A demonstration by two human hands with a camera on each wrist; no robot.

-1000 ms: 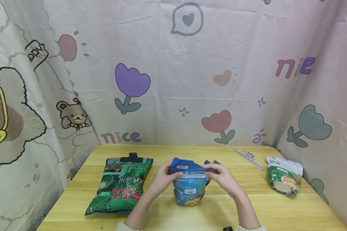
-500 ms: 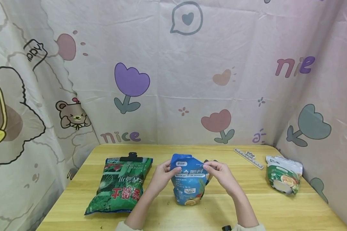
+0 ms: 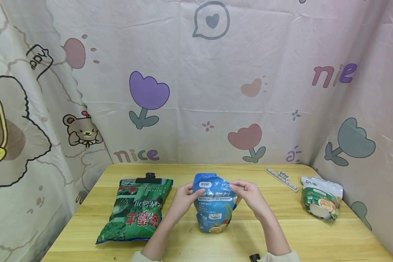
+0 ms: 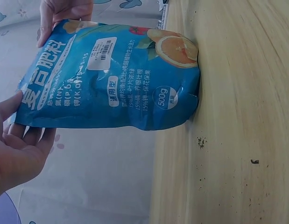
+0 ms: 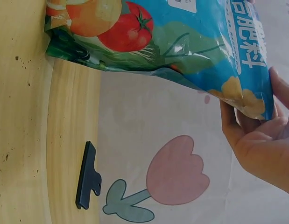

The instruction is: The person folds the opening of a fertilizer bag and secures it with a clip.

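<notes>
A blue fertilizer bag stands upright on the table, printed with an orange slice and a "500g" mark. My left hand pinches its upper left edge, thumb in front and fingers behind. On the opposite side my right hand pinches the upper right edge. In the left wrist view the bag's printed front fills much of the frame. Tomato and leaf pictures show on the bag in the right wrist view. The bag's back is hidden in the head view.
A green soil bag with a black clip across its top lies left. Another black clip lies on the table beyond the fertilizer bag. A ruler and a green-and-white pouch are at right. Dark crumbs dot the wood.
The fertilizer bag's top has been raised and straightened, so more of its front print shows. Both hands keep their hold on the top edge, the right one shifting slightly.
</notes>
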